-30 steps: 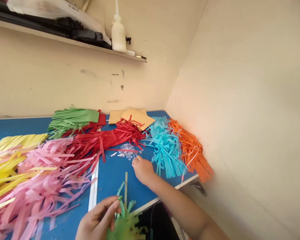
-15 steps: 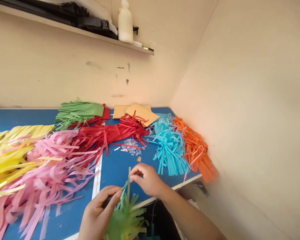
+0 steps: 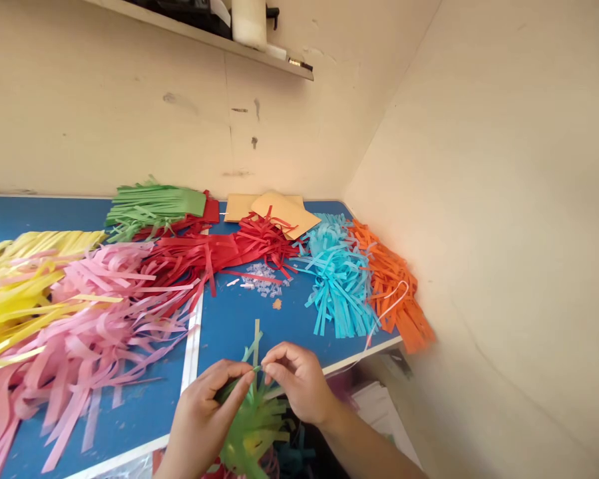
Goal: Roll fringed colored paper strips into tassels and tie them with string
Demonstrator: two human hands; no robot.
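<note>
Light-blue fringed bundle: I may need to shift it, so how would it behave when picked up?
The light-blue fringed bundle would probably be floppy: its thin strips splay and bend. It looks light for its bulk, seemingly mostly loose strips. Some might catch, since it lies against the orange fringe.

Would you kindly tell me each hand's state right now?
Left hand: closed, pinching green fringe.
Right hand: closed beside it; anything held is too small to tell.

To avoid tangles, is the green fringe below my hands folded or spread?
Spread: the green fringe fans out in separate strips.
</note>
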